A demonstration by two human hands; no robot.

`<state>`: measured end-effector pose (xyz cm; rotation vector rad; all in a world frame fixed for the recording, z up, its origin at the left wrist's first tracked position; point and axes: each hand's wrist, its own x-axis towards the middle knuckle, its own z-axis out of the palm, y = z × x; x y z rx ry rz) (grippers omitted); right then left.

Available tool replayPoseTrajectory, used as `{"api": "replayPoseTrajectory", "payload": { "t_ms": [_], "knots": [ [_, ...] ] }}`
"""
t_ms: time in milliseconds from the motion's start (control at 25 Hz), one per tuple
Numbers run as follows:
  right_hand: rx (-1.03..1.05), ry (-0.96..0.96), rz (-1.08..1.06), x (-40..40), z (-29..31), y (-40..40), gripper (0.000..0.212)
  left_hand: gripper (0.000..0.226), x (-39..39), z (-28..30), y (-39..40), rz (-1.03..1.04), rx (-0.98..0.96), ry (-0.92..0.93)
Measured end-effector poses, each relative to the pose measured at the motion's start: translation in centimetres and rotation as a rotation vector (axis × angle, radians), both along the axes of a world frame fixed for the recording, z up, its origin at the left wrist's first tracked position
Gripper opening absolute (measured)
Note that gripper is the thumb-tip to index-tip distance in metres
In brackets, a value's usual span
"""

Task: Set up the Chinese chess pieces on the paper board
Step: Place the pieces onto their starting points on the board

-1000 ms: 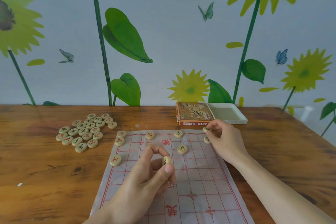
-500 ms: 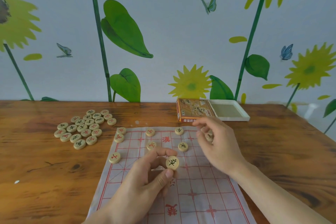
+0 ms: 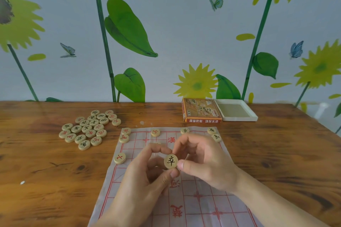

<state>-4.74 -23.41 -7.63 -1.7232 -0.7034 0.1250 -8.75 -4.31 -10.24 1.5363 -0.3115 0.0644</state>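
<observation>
Fingertips do the work at this point: our left hand (image 3: pixel 145 177) pinches a black-lettered piece (image 3: pixel 171 161) between thumb below and forefinger above, held up on edge over the middle of the paper board (image 3: pixel 195 201), face toward us. Our right hand (image 3: pixel 206 162) is at its other side, thumb and forefinger touching the rim, the other fingers loosely curled; whether it already shares the grip or only touches, we cannot tell for certain.

We judge this a hand-over, so that the right hand can carry the piece to its point. To do it well, we let the right fingers close firmly on the rim before the left ones let go, since the disc is smooth and would roll if dropped on edge. We read the character first and choose the crossing, then lay the piece flat, centred on the crossing of the red lines and not inside a square.

Several pieces already stand along the far edge, such as the one at the right corner (image 3: pixel 211 130), and one sits at the left edge (image 3: pixel 120 158); we keep our wrists high so as not to knock them or rumple the thin sheet. More pieces wait in the pile (image 3: pixel 88 129) on the desk (image 3: pixel 46 180) to the left, with the box (image 3: pixel 202 110) beyond the board.
</observation>
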Motion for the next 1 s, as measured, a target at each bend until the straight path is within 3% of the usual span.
{"api": "replayPoseTrajectory", "payload": {
  "t_ms": [240, 400, 560, 680, 1000],
  "knots": [
    [-0.071, 0.073, 0.010, 0.0, 0.2, -0.2, 0.021, 0.042, -0.5, 0.4, 0.3, 0.131, 0.200, -0.065],
    [-0.149, 0.017, -0.025, -0.3, 0.1, 0.1, 0.020, 0.049, -0.7, 0.3, 0.5, 0.171, 0.394, -0.166],
    [-0.129, -0.005, -0.089, -0.2, 0.3, -0.1, 0.020, 0.058, -0.8, 0.6, 0.2, 0.165, 0.431, -0.159],
    [-0.121, -0.043, -0.189, 0.7, 0.9, -1.4, 0.016, 0.050, -0.7, 0.5, 0.3, 0.113, 0.505, -0.109],
    [-0.439, -0.240, -0.301, 0.4, -0.6, -3.0, 0.016, 0.026, -0.6, 0.3, 0.3, 0.043, 0.625, -0.139]
  ]
}}
